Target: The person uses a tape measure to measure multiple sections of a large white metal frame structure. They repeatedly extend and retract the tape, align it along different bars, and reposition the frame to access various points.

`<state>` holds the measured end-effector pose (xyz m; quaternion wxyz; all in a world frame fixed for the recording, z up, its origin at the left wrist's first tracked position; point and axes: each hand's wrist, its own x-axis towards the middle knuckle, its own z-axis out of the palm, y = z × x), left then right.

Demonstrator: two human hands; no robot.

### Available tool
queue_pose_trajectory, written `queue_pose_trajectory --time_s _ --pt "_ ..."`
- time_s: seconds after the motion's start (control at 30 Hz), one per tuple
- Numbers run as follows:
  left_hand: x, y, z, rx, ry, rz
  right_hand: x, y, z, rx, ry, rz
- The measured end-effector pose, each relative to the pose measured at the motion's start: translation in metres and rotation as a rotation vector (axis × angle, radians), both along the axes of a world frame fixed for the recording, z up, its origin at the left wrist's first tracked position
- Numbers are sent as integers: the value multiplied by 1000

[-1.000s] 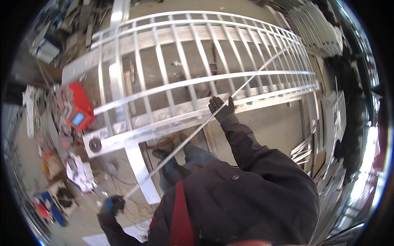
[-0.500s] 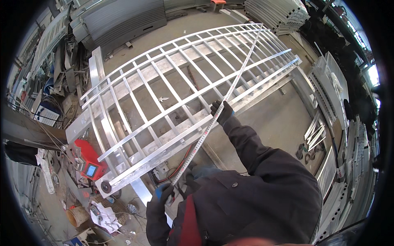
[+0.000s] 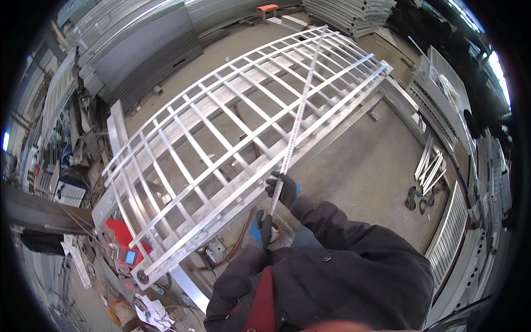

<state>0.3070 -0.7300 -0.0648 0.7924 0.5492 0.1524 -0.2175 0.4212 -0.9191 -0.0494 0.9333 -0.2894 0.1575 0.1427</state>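
A long pale tape measure blade (image 3: 299, 113) runs diagonally over the silver metal railing frame (image 3: 232, 146) from its far end toward my body. My right hand (image 3: 284, 189), in a dark glove with blue on it, is closed around the blade just off the frame's near rail. Close below it, my left hand (image 3: 264, 228), gloved in black and blue, is closed at the blade's near end. The tape's case is mostly hidden by that hand. The frame has several crossbars between long rails, the outer one curved, and lies on metal beams.
A red machine with a small screen (image 3: 128, 250) stands by the frame's near left corner. White papers (image 3: 153, 313) lie below it. White strips (image 3: 430, 170) lie on the floor to the right. Stacked metal panels (image 3: 349, 15) stand at the back.
My left hand has come up and right, close to my right hand, and the near length of tape is shorter. My right hand has drawn nearer to my body. The view has shifted slightly.
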Motion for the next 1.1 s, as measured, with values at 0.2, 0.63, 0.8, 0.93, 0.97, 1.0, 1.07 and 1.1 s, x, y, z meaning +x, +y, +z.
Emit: queue_pose_trajectory --time_s 0.2,0.63,0.8,0.93,0.97,1.0,1.07,1.1 --pt "109 -213 -16 -1429 673 654 -7 -132 37 -185 120 -31" --pt "277 -504 48 -229 52 -455 -26 -506 127 -1018 181 354" --pt "387 -588 110 -797 69 -209 -38 -589 131 -1149 285 460" --pt "461 -585 121 -859 26 -18 -7 -639 111 -1067 245 496" --pt "470 -573 118 -731 35 72 7 -655 107 -1010 206 563" --pt "477 -566 111 -643 25 144 17 -671 104 -1020 287 652" --pt "482 -560 93 -595 53 227 37 -703 97 -984 73 744" --pt "482 -556 87 -555 50 276 50 -714 90 -993 65 784"
